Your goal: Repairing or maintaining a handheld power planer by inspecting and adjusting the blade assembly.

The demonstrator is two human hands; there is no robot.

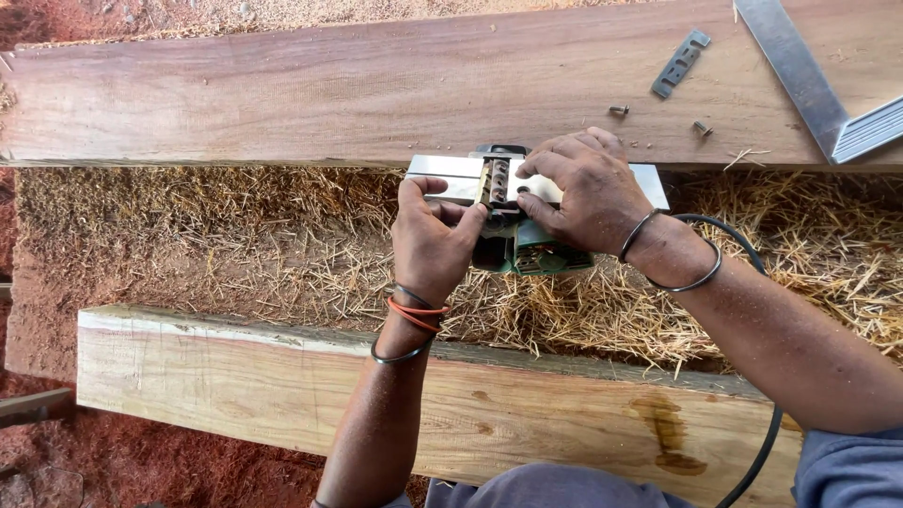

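Note:
An electric hand planer (527, 252) with a green body lies upside down between two planks, its shiny metal sole (450, 175) facing up. My left hand (428, 240) grips the sole's near left part with thumb and fingers. My right hand (578, 188) rests over the cutter drum area in the middle, fingers pressing on the sole. A loose planer blade strip (679, 64) and two small screws (618, 110) lie on the far plank (282, 89). The planer's black cord (752, 259) runs past my right wrist.
A pale thick plank (235, 376) lies across the near side, a reddish one across the far side. A metal try square (809, 80) sits at the far right. Wood shavings (235, 235) and sawdust cover the ground between the planks.

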